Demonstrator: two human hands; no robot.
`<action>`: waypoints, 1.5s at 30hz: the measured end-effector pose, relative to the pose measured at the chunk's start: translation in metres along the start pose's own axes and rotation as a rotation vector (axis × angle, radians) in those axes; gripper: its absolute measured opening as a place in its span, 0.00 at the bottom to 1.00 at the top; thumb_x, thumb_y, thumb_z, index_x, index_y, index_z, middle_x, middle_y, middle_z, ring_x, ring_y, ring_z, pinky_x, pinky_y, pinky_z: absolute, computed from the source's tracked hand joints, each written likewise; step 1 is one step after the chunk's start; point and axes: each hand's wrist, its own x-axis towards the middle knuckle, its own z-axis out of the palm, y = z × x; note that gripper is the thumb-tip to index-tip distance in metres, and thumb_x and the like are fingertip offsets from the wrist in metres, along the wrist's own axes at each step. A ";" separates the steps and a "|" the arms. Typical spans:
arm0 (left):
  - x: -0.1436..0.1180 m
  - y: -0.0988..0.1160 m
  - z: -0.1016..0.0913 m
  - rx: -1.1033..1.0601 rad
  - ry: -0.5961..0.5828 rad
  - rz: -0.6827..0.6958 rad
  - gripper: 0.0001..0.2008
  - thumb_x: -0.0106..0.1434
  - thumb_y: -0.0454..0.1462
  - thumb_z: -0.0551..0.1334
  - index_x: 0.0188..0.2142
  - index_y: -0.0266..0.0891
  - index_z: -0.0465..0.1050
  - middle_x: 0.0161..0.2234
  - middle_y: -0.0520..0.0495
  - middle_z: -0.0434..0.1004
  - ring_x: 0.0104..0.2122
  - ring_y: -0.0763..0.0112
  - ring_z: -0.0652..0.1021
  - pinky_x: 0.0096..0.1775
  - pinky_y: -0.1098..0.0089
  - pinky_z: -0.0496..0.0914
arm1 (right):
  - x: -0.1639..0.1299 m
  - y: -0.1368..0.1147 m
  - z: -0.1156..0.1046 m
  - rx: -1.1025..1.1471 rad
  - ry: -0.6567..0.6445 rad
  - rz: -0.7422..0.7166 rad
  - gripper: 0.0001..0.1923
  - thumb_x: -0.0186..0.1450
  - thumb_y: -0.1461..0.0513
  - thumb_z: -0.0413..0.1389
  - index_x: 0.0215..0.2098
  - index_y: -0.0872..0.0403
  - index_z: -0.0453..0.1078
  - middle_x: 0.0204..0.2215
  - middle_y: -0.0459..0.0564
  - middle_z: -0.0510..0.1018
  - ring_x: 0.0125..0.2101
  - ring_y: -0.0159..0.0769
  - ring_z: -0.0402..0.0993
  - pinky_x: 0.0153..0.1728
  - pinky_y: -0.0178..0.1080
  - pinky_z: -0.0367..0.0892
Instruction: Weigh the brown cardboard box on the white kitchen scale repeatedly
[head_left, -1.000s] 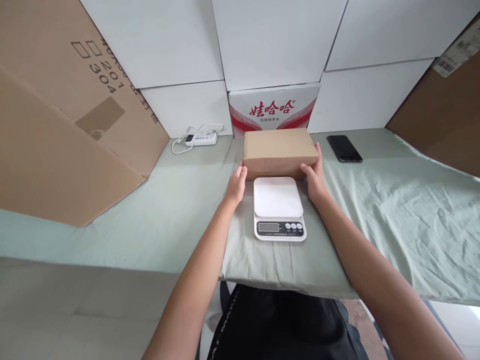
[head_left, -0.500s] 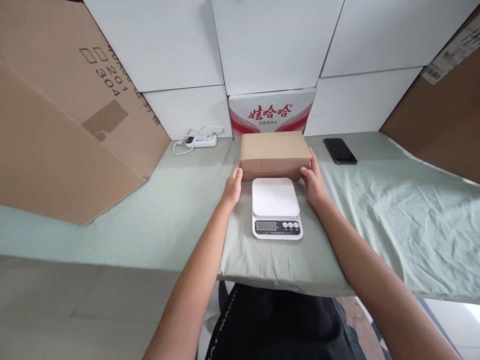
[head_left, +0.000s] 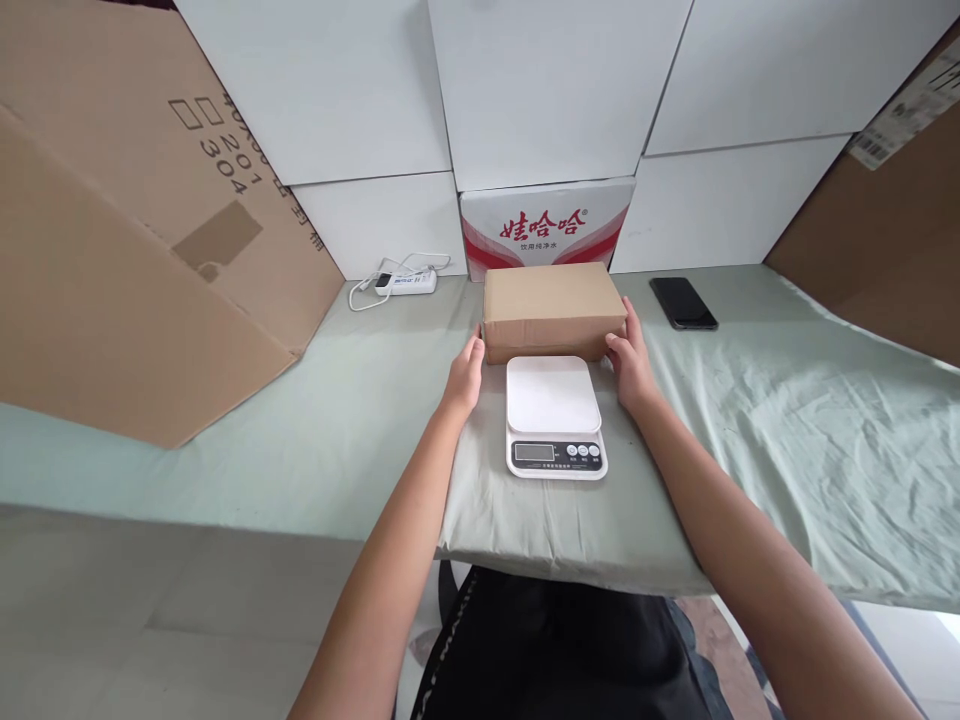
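A closed brown cardboard box [head_left: 555, 292] sits on the green cloth, just behind a white kitchen scale [head_left: 553, 395]. My left hand [head_left: 465, 375] presses on the box's left end, thumb up and most fingers hidden behind the near corner. At the opposite end my right hand [head_left: 630, 362] grips the right side, its thumb on the front face and fingers along the end. The box is held between both hands. Nothing lies on the scale's platform, and its display looks blank.
Behind the box stands a white and red printed carton [head_left: 547, 225] against white panels. A white power strip with cable [head_left: 406, 283] lies back left, a black phone [head_left: 682, 303] back right. Large cardboard sheets [head_left: 150, 250] flank the cloth-covered table [head_left: 360, 420].
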 end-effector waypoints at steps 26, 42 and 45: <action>-0.085 0.050 -0.021 -0.039 -0.131 0.204 0.41 0.77 0.61 0.60 0.80 0.42 0.64 0.81 0.40 0.65 0.82 0.44 0.64 0.80 0.49 0.63 | -0.071 -0.044 -0.025 -0.325 -0.113 -0.406 0.59 0.65 0.29 0.63 0.84 0.33 0.43 0.88 0.47 0.43 0.86 0.65 0.42 0.84 0.73 0.48; -0.115 0.033 -0.021 -0.090 -0.147 0.192 0.41 0.77 0.60 0.61 0.79 0.40 0.65 0.78 0.34 0.71 0.81 0.41 0.66 0.79 0.48 0.65 | -0.112 -0.030 -0.018 -0.385 0.046 -0.459 0.53 0.66 0.31 0.61 0.80 0.39 0.50 0.76 0.60 0.57 0.78 0.71 0.54 0.75 0.78 0.60; -0.116 0.034 -0.020 -0.100 -0.143 0.175 0.42 0.76 0.60 0.62 0.79 0.40 0.65 0.78 0.34 0.71 0.81 0.40 0.66 0.79 0.47 0.66 | -0.111 -0.032 -0.016 -0.389 0.049 -0.443 0.51 0.68 0.32 0.60 0.80 0.40 0.50 0.76 0.61 0.59 0.77 0.70 0.57 0.74 0.77 0.61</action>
